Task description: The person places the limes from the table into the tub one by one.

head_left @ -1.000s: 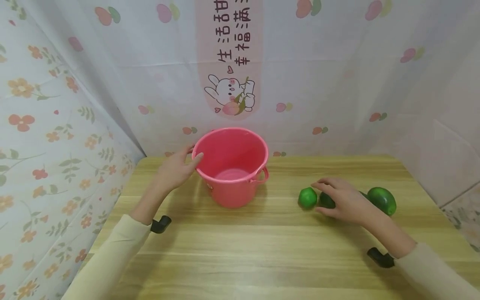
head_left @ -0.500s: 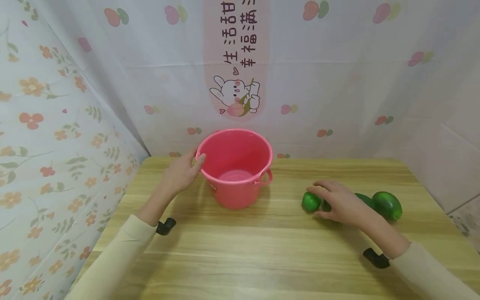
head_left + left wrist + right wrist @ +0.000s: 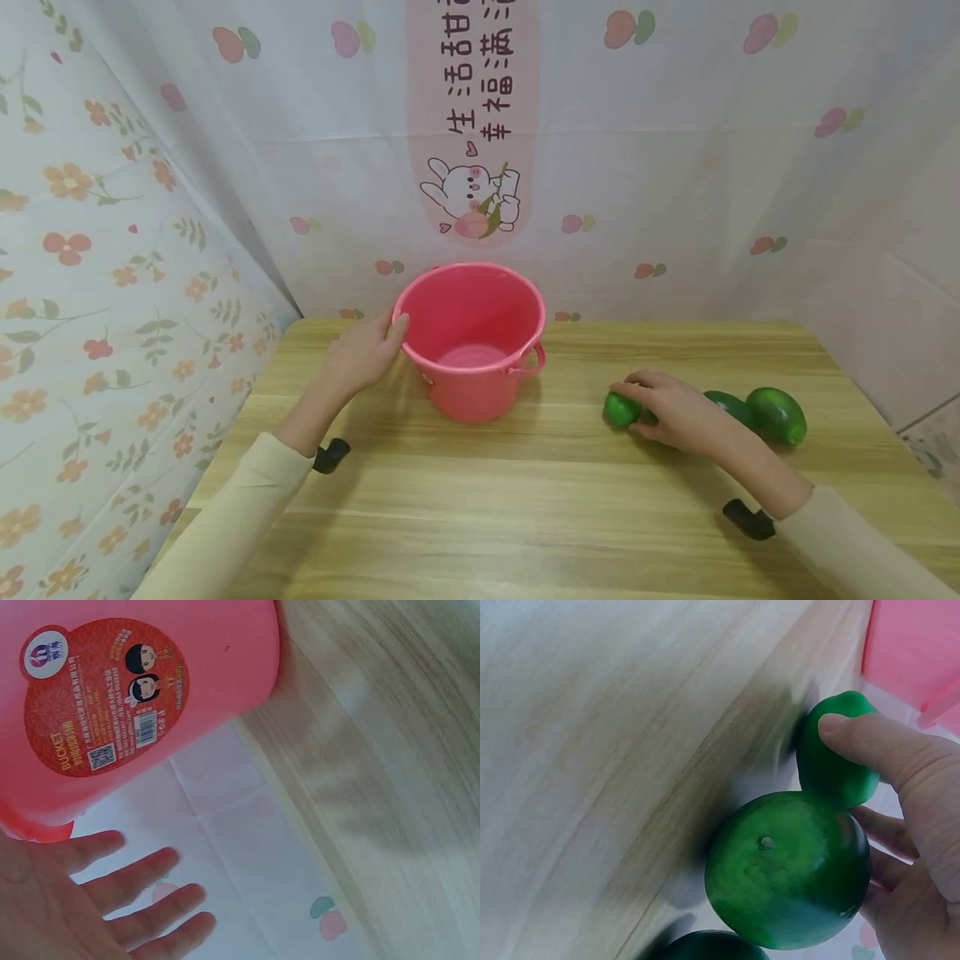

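My left hand point(image 3: 358, 354) holds the rim of a pink plastic bucket point(image 3: 472, 396), thumb over the inner side. In the left wrist view, its fingers point(image 3: 154, 911) extend, spread, below the bucket's labelled wall point(image 3: 217, 656). My right hand point(image 3: 678, 412) pinches a small green lime point(image 3: 620, 409), the thumb on its near side in the right wrist view and the other fingers partly hidden behind. A larger round green fruit point(image 3: 780, 870) lies against the lime, close to the palm; in the head view the hand mostly covers it.
Two oval dark-green fruits point(image 3: 777, 415) lie right of the right hand on the wooden table point(image 3: 480, 517). The bucket's handle point(image 3: 531, 362) hangs at its right. Patterned white curtains point(image 3: 675, 192) stand behind and at the sides. Black wrist mounts point(image 3: 748, 518) sit below both wrists.
My right hand has lowered onto the lime and its fingers have closed around it. My left hand stays at the bucket rim. The whole head view has shifted slightly.
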`<state>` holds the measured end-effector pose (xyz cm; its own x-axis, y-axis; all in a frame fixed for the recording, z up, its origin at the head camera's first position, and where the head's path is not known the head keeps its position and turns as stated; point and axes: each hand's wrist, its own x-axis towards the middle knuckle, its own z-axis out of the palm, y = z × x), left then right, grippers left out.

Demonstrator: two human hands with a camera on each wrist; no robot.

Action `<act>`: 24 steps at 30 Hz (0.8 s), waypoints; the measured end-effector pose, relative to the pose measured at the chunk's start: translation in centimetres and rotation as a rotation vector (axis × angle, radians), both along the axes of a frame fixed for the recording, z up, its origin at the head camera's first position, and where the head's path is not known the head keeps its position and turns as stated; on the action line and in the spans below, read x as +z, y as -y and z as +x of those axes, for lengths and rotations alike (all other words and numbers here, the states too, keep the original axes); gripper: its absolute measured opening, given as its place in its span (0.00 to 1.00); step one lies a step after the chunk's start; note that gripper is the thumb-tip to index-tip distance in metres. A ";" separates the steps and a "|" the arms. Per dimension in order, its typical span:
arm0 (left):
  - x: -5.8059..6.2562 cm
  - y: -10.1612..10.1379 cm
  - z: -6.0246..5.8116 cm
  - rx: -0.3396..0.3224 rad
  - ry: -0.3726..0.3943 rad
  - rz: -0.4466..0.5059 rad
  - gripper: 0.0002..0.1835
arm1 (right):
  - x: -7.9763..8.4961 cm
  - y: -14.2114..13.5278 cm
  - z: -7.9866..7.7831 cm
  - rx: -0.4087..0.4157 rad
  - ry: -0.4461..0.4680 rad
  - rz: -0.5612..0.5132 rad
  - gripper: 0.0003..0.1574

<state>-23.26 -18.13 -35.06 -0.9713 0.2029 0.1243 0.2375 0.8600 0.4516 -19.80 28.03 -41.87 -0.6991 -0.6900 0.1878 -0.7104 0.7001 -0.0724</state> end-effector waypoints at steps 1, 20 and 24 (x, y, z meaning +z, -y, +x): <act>0.0 0.0 0.0 0.003 0.005 -0.013 0.31 | 0.0 0.0 0.0 0.005 0.001 -0.008 0.39; 0.5 -0.1 0.4 0.056 0.121 -0.097 0.42 | 0.3 -0.2 0.1 -0.020 0.022 -0.081 0.38; 0.4 -0.1 0.4 0.067 0.121 -0.098 0.45 | 0.5 -0.3 0.3 -0.030 0.035 -0.119 0.39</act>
<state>-22.84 -18.02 -34.70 -0.9897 0.1430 -0.0113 0.1276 0.9133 0.3867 -19.53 28.33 -41.35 -0.7264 -0.6430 0.2427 -0.6851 0.7057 -0.1808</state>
